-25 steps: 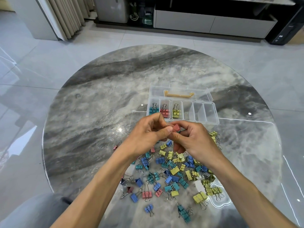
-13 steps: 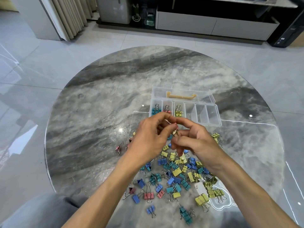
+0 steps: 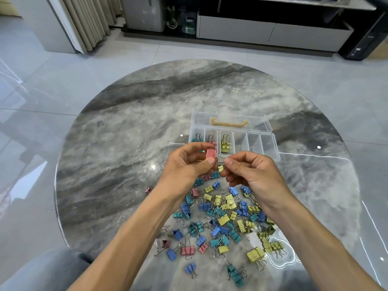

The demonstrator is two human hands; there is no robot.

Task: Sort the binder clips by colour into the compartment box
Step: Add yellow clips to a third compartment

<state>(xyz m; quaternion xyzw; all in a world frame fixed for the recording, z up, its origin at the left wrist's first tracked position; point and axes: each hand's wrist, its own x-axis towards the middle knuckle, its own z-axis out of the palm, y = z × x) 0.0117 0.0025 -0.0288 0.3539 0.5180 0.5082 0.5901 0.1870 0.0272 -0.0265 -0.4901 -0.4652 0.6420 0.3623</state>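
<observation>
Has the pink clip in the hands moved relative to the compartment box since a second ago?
Yes. The pink clip has risen toward the compartment box, now overlapping its near-left edge; earlier it sat just below it, between both hands.

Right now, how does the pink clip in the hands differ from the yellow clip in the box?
The pink clip is held above the table, gripped by the left hand; the yellow clip lies in the compartment box, third slot from the left. The right hand pinches a wire by the pink clip; the yellow clip is untouched. Colours differ. Both are binder clips with wire handles.
</observation>
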